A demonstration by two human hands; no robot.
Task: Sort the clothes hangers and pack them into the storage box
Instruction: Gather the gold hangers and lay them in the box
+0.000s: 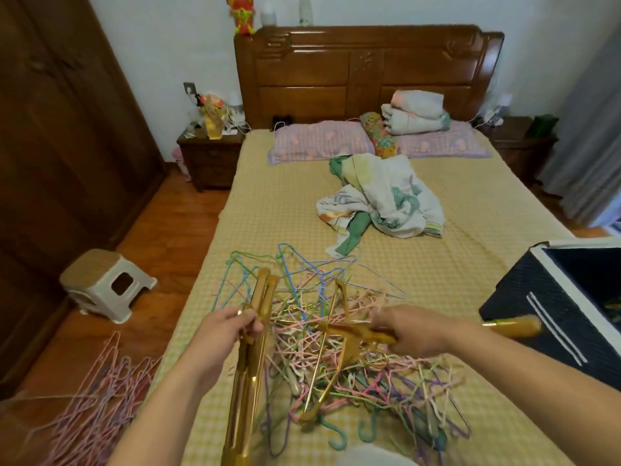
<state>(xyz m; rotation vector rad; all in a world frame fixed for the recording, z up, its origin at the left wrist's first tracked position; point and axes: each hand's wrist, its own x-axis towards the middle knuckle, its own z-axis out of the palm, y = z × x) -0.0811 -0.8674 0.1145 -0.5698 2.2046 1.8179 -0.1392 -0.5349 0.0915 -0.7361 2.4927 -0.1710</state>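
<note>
Here, on a yellow checked bed (470, 264) in a wood-floored bedroom, your left hand (225, 334) clamps its fingers round a bundle of gold hangers (250, 358), while your right hand (413, 331) grips another gold hanger (356, 334) above the tangled heap of coloured hangers (336, 364). The dark storage box (524, 307) sits at three o'clock on the bed's edge; pink hangers (97, 405) lie on the floor at eight o'clock near a stool (100, 284).
</note>
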